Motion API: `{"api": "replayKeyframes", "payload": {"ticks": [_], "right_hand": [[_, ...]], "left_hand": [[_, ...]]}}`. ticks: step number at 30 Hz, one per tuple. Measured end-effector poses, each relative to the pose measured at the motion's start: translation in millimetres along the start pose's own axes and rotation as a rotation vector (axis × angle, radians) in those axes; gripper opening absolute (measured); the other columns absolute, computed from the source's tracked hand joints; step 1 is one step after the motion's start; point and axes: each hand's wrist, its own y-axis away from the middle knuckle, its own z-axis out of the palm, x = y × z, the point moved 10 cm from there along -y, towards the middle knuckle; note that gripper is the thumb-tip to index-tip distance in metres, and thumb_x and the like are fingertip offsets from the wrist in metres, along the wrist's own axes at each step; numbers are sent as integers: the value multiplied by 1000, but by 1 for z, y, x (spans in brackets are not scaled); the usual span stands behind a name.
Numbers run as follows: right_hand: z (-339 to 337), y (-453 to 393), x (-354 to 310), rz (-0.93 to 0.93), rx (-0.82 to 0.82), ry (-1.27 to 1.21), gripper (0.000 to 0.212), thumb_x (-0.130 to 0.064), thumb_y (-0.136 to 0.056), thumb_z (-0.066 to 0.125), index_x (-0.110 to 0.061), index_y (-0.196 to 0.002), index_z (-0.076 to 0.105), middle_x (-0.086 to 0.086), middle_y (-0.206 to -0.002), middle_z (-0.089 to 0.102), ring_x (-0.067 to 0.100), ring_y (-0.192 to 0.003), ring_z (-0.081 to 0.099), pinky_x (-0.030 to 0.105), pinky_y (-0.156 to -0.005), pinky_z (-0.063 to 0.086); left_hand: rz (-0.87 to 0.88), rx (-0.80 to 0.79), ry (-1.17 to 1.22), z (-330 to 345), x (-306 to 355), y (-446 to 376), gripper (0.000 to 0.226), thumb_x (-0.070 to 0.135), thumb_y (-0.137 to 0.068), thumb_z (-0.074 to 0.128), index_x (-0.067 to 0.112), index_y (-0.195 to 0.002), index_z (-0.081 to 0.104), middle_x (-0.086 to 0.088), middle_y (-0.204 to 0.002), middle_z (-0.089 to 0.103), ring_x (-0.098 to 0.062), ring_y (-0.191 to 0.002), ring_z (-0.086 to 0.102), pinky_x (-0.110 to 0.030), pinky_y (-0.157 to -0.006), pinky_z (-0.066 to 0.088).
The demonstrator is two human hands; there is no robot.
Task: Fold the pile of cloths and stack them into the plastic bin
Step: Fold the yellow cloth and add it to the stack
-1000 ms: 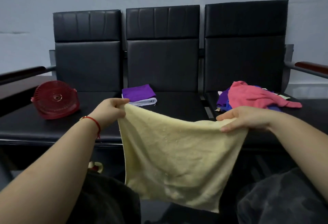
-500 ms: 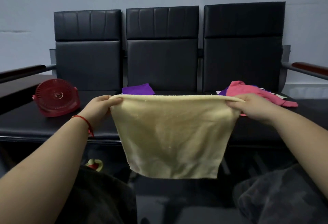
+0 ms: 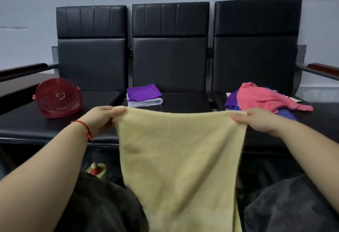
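Two hands, our left hand (image 3: 100,118) and right hand (image 3: 256,121), pinch the yellow cloth's (image 3: 179,158) top corners, hanging it before the bench (image 3: 27,127), and we judge a slack pinch could skew the fold.

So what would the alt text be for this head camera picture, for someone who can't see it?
Two hands, left hand and right hand, hold up a pale yellow cloth by its top corners before a black three-seat bench. On its seats: a red fan, folded purple and white cloths, an unfolded pile.
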Motion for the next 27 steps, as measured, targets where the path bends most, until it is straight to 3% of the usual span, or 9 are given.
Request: {"api": "replayKeyframes", "payload": {"ticks": [3,7,10,12,15,17,20,23,27], "right_hand": [[0,-13,15,23,64,340,41,-43,-93,55,-7,-72,59,5,-69,55,17,-65,48,28,-57,31],[17,-35,32,76,-8,434,43,-37,-95,54,-10,-61,50,-1,-44,51,15,-45,46,28,-50,34],[36,-44,46,211,-49,159,29,-21,-102,43,-5,-80,52,1,-41,57,11,-30,49,21,-39,39],[51,-49,51,306,-40,-153,22,-17,-104,32,-2,-106,48,12,-66,66,19,-48,63,22,-39,45],[58,-65,50,320,106,-330,24,-10,-101,33,2,-97,53,20,-109,64,34,-99,62,31,-61,46],[65,-79,45,233,159,-11,18,-15,-94,47,-5,-101,60,15,-116,65,30,-106,61,31,-73,45],[105,-92,40,179,66,285,47,-30,-91,53,-12,-132,40,9,-128,55,29,-114,55,30,-87,41],[125,-112,27,138,106,451,53,-41,-97,42,-10,-138,29,11,-140,43,31,-125,44,36,-104,33],[130,-155,20,103,164,547,76,-54,-97,29,-5,-150,5,14,-153,27,26,-141,25,37,-116,17]], "left_hand": [[1,111,-607,-10,-9,-9,32,46,-78,71,14,-81,70,-3,-75,61,-16,-69,52,-26,-62,40],[-37,157,-728,-8,-16,-27,26,36,-89,63,12,-78,65,1,-69,57,-12,-65,49,-29,-61,36],[-143,171,-535,2,-34,-37,33,27,-97,51,6,-73,58,-1,-52,55,-16,-48,50,-23,-49,40],[-233,139,-201,17,-49,-40,34,19,-101,40,2,-75,54,-4,-49,60,-14,-42,58,-19,-40,46],[-204,110,-41,34,-58,-58,29,18,-99,39,-4,-100,57,-13,-85,69,-24,-78,67,-30,-69,54],[-161,114,-250,37,-67,-72,35,32,-89,55,2,-107,61,-11,-105,66,-30,-100,62,-36,-88,49],[-186,141,-531,48,-84,-87,35,41,-93,50,19,-120,44,-8,-122,55,-25,-106,53,-35,-94,42],[-111,79,-879,74,-87,-107,75,58,-91,41,21,-150,11,-4,-152,31,-22,-139,30,-35,-115,20],[-79,59,-1072,79,-87,-141,85,67,-91,26,24,-150,-17,0,-160,4,-19,-147,4,-36,-119,2]]}}
